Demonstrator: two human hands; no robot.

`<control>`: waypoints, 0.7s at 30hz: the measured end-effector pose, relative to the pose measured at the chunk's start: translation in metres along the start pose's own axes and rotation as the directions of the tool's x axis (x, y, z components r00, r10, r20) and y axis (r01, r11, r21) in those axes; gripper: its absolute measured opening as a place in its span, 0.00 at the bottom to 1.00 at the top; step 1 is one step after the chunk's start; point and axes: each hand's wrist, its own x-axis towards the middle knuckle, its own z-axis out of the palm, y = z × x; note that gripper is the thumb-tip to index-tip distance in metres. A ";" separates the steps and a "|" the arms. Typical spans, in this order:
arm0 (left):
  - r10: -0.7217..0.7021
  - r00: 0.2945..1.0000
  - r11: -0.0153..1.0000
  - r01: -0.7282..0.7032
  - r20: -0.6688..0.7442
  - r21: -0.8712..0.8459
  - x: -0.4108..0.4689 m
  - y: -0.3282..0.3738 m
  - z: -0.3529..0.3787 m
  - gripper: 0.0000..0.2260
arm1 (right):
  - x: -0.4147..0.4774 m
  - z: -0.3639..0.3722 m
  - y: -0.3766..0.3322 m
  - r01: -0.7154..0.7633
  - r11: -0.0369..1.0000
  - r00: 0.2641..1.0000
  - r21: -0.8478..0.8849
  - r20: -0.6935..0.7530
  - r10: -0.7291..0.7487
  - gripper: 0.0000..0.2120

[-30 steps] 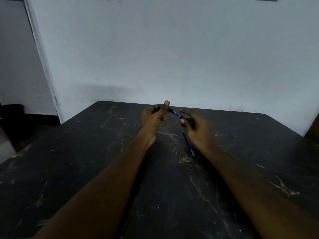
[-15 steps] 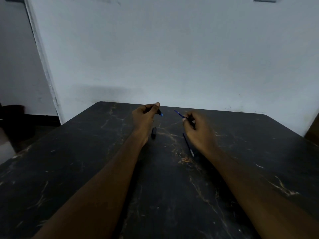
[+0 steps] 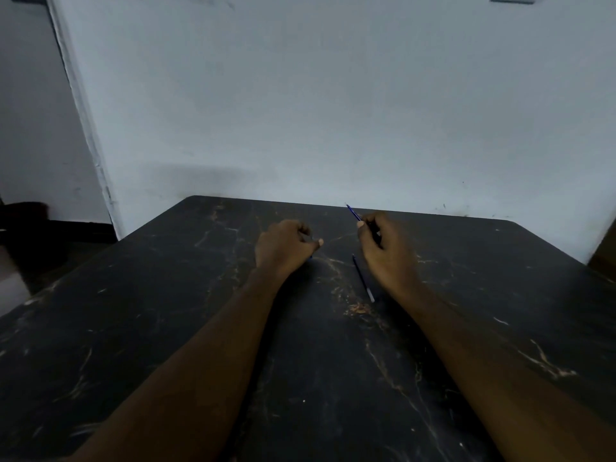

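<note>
A thin blue pen refill sticks out of the right grip, its tip slanting up and left. A slim dark pen barrel, pale at its near end, lies flat on the tabletop just beside that grip.

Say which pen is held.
The blue pen in the right hand, tip raised; the other pen lies flat on the table.
</note>
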 end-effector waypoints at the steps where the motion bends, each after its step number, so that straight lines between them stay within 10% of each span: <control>1: 0.002 1.000 1.000 -0.002 0.008 0.004 0.000 -0.001 0.001 0.15 | 0.000 0.000 -0.001 0.001 1.000 1.000 -0.001 0.001 -0.001 0.11; 21: -0.109 0.994 0.956 0.112 0.027 -0.271 0.010 -0.013 0.002 0.05 | 0.001 -0.002 0.002 -0.013 0.998 1.000 0.054 -0.013 0.014 0.11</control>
